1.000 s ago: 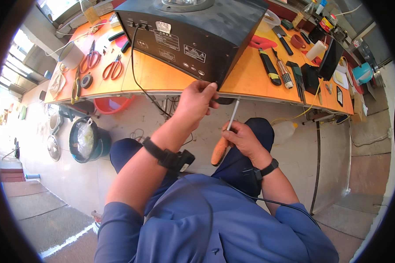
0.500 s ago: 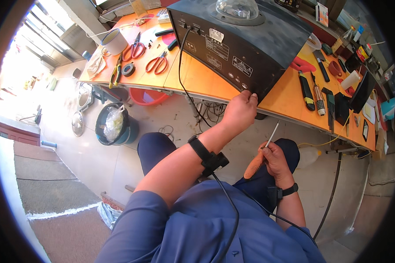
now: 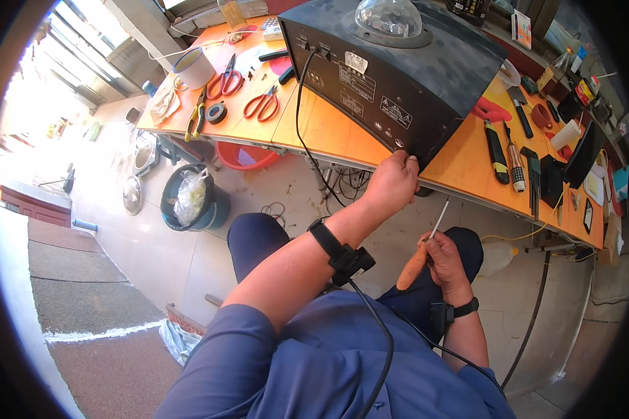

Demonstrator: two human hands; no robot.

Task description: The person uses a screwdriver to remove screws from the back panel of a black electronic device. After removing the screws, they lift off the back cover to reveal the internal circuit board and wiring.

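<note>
A large black stage-light box (image 3: 370, 91) with a clear dome (image 3: 391, 19) on top stands on the workbench, its printed panel facing me and a black power cord plugged into it. My left hand (image 3: 394, 183) is closed at the panel's lower right corner, thumb and fingers pressed together. Whatever is pinched there is hidden by the fingers. Below and to the right, my right hand (image 3: 449, 260) grips a screwdriver (image 3: 414, 269) with an orange-brown handle. Its slim metal shaft points up toward the bench edge, apart from the box.
On the bench's left lie red-handled scissors (image 3: 261, 106), pliers (image 3: 197, 115), black tape (image 3: 217, 112) and a white mug (image 3: 193, 68). A utility knife (image 3: 496, 155), hex keys (image 3: 532, 183) and a phone (image 3: 588, 216) lie right. Below stand a bin (image 3: 194, 199) and red basin (image 3: 246, 155).
The whole view has shifted slightly, so the scene sits a little farther right. My left hand stays at the box corner, and my right hand keeps the screwdriver with its shaft tilted much as before.
</note>
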